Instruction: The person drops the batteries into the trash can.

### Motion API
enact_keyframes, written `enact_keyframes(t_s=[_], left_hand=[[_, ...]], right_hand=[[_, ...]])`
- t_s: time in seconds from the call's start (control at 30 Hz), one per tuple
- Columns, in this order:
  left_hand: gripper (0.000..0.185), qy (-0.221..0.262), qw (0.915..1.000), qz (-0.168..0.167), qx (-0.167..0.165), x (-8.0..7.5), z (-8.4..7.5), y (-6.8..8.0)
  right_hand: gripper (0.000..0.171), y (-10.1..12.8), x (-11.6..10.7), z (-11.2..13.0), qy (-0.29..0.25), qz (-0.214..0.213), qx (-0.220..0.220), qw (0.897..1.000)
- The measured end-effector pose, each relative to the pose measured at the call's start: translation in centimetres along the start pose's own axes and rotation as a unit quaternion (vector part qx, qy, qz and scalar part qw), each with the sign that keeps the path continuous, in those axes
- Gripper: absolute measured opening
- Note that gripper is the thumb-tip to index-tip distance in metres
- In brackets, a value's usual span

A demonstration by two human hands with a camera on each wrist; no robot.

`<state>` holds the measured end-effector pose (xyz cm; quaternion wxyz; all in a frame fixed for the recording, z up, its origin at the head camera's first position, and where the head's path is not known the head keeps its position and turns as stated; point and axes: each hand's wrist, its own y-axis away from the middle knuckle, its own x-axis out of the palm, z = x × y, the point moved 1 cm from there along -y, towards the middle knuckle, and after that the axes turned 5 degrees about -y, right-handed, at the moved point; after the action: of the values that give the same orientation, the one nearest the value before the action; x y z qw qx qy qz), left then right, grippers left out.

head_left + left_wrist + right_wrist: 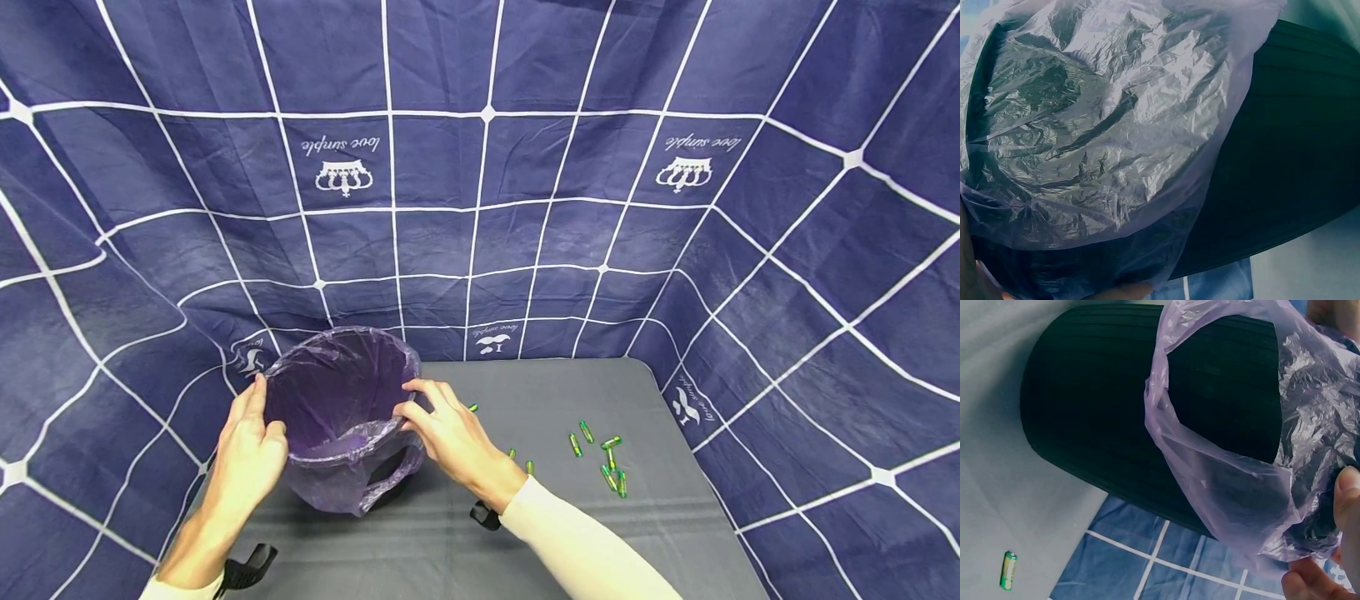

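Nearest to us: our right forearm in a white sleeve (pixel 592 546), reaching in from the lower right.
Bin: we see a small dark ribbed plastic bin (pixel 1116 406) lined with a thin purple plastic bag (pixel 337 400), standing on the grey table (pixel 540 533) at its left rear.
Axis: the bin's long axis runs upright, its open mouth pointing up, tipped slightly toward us.
Left hand: our left hand (pixel 251 450) is curled over the near left rim, gripping the bag's edge against it.
Right hand: our right hand (pixel 450 433) holds the right rim, thumb and fingers pinching the bag film there.
Loose handle: one bag loop hangs down the front of the bin.
Batteries: small green batteries (pixel 603 458) lie scattered on the table right of the bin, apart from it.
Backdrop: navy cloth with a white grid (pixel 487 167) surrounds the table.
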<state>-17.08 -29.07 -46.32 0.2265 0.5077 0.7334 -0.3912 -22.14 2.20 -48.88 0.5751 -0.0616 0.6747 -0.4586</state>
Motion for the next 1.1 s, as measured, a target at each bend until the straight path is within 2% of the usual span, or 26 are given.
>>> enact_keyframes(t_s=[0.23,0.47,0.73,0.9,1.1], left_hand=[[0.081,0.001,0.9997,-0.002,0.026,0.5,-1.1,0.9],[0.083,0.013,0.9995,0.015,0.026,0.9,-1.7,1.5],[0.084,-0.003,0.9991,0.022,0.037,1.0,-2.1,1.5],[0.087,-0.047,0.9966,0.056,0.037,0.5,-2.4,1.1],[0.087,-0.118,0.9858,0.107,0.054,0.1,-2.8,0.4]], right_hand=[[0.022,1.6,-1.1,0.1,-0.003,-0.021,-0.005,1.000],[0.023,2.8,-2.1,0.1,-0.024,-0.039,-0.011,0.999],[0.033,3.6,-2.4,0.0,-0.052,-0.045,-0.007,0.998],[0.044,3.9,-2.4,-0.3,-0.085,-0.044,-0.005,0.995],[0.055,4.4,-2.4,-0.9,-0.103,-0.036,-0.005,0.994]])
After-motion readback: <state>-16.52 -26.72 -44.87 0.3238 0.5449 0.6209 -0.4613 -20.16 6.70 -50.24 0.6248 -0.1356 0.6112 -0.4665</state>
